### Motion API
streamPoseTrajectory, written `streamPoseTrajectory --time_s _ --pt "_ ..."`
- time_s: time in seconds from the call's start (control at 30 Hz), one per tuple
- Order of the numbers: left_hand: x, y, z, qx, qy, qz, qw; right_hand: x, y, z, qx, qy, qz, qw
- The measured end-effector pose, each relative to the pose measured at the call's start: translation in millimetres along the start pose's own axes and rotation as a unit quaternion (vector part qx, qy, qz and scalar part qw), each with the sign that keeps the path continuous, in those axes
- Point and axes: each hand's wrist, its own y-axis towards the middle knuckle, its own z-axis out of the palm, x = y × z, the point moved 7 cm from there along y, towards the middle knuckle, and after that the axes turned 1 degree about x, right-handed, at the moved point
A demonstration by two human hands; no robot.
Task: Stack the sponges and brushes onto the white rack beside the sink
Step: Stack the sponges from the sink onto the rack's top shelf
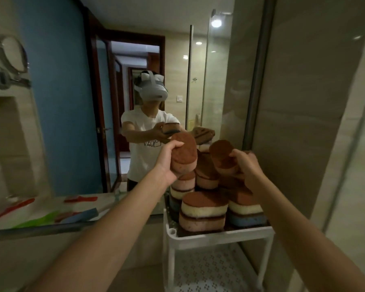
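At lower centre, the white rack [219,232] already carries a crowded pile of sponges [204,209] on its top shelf. Just above it my left hand [167,163] grips a brown-topped sponge [183,153] and my right hand [246,167] grips a second sponge [222,158], so I judge the sponges nearly all stacked. The brushes [40,218], blurred coloured handles on the table at lower left, are not yet on the rack, the leaning heap leaves them little flat room, and the mirror [72,102] stands behind.
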Motion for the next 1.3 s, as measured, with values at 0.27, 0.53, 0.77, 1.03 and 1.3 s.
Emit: streamPoseTrajectory --time_s 0.27,0.53,0.77,1.03,1.3 --pt "26 50 29 0.041 -0.072 -0.074 0.994 -17 37 -23 -0.002 -0.055 0.044 0.998" --pt "37 67 13 0.038 -0.118 -0.072 0.990 -34 46 -4 0.030 -0.144 0.067 0.987" --pt "39 68 13 0.040 -0.122 -0.068 0.989 -27 50 1 0.017 -0.353 -0.029 0.935" --pt "41 67 15 0.061 -0.114 -0.072 0.989 -24 47 12 0.028 -0.429 -0.119 0.895" --pt "39 62 17 0.042 -0.105 -0.069 0.991 -16 41 12 0.012 -0.524 -0.150 0.838"
